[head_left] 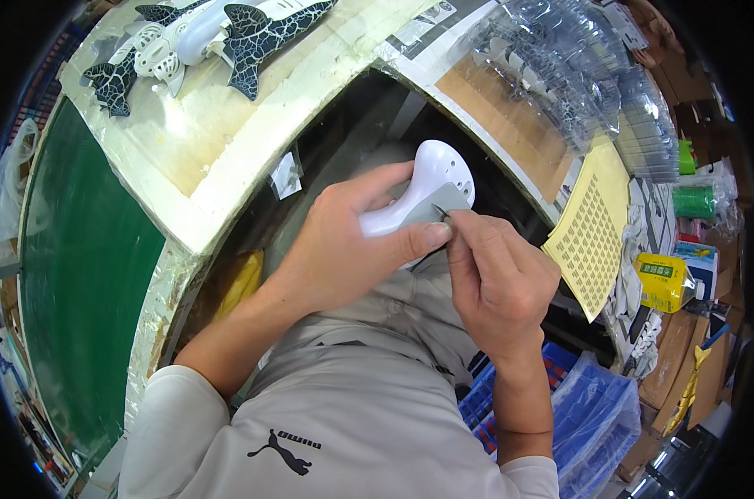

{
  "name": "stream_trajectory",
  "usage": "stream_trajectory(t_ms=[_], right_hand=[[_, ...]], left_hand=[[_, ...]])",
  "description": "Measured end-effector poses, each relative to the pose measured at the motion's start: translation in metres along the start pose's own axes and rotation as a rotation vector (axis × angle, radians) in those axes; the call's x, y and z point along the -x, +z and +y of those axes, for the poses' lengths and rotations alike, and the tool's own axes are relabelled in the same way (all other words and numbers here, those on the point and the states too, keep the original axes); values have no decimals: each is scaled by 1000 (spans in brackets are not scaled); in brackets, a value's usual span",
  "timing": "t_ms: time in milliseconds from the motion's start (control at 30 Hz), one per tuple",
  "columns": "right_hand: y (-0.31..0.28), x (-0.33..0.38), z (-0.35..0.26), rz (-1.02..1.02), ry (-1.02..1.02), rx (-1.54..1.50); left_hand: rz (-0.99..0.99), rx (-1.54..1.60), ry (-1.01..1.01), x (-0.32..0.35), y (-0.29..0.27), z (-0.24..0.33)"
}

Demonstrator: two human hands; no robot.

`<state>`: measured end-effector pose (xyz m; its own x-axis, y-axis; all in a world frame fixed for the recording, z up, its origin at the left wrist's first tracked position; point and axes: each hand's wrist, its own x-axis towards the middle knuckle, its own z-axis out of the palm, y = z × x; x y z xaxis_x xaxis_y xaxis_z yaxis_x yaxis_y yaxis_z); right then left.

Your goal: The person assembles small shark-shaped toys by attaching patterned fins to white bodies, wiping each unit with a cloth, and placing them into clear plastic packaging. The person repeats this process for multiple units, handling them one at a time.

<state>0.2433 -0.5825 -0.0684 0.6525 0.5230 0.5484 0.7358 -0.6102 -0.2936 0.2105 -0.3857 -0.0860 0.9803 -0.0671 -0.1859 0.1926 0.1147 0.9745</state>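
Right hand (500, 279): thumb and forefinger pinched on a grey sticker (438, 205).
Left hand (350, 245): fingers wrapped around a white plastic toy shell (433, 173), held over the lap.
Far left: finished toy sharks (215, 37) on workbench (186, 158).
Right: yellow sticker sheet (593, 229).

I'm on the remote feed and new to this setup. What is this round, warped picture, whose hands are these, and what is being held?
There is no machine here: a person works with two bare hands. The single picture comes from a wide fisheye camera on their head, looking down, so straight edges bend near the rim. The left hand has its grip around a white plastic shell with small holes. The right hand pinches a grey sticker against that shell. On the bench at upper left lie finished shark-shaped toys, white with black crackle-patterned fins. At right are clear plastic trays and a yellow sticker sheet. Blue crates sit at lower right.
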Motion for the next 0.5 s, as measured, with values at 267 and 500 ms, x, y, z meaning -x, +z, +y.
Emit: stream_trajectory(t_ms=[267, 500], right_hand=[[-6, -1, -2, -91, -10, 7], [8, 2, 7, 43, -83, -5]], left_hand=[[24, -10, 23, -1, -1, -6], [23, -1, 23, 1, -1, -7]])
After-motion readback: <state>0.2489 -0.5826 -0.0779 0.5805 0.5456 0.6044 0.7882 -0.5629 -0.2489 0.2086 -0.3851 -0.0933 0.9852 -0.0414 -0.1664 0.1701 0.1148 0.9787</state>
